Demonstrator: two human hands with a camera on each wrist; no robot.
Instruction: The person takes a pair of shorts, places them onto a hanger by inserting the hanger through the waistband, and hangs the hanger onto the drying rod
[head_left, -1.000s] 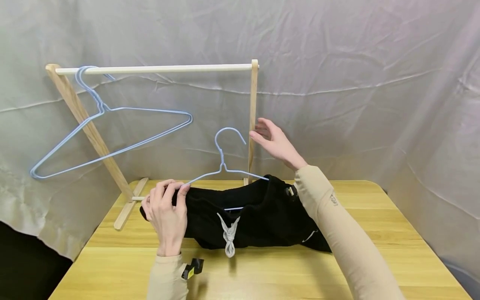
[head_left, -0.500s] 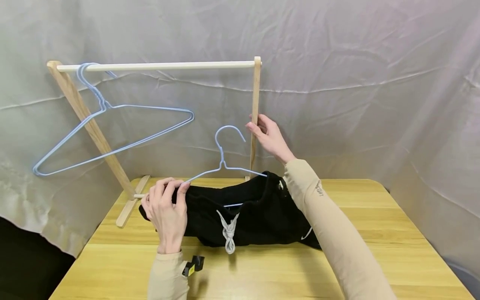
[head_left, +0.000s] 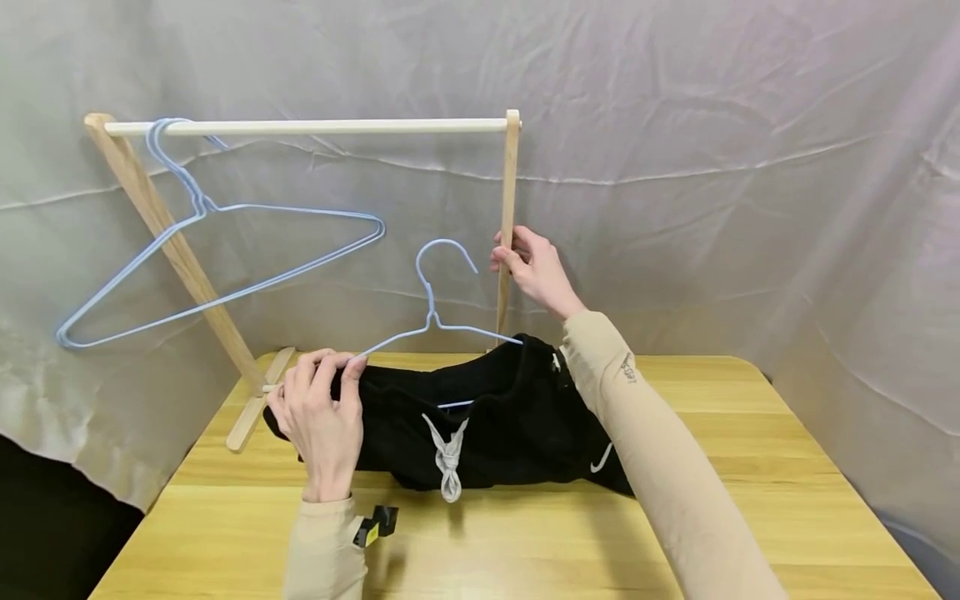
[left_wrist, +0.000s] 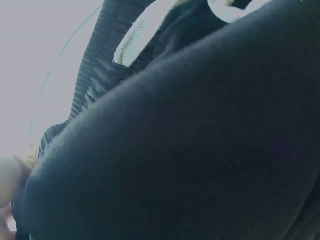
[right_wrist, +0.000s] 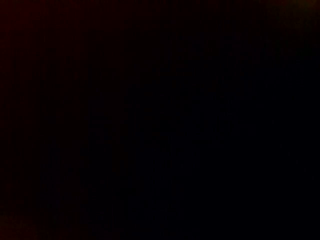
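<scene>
Black pants with a pale tied drawstring lie bunched around a light blue wire hanger, whose hook points up. My left hand grips the left end of the waistband together with the hanger's left shoulder. In the left wrist view, dark cloth fills most of the picture, with fingertips at the left edge. My right hand holds the right wooden post of a clothes rack between thumb and fingers. The right wrist view is almost black.
More blue hangers hang at the left end of the rack's white rod. The rack's left leg leans down to a wooden foot. Grey curtain surrounds the wooden table behind and at the sides.
My right hand has moved slightly left and closed around the right post. The left hand keeps its grip on the pants and hanger, both shifted slightly left in view.
</scene>
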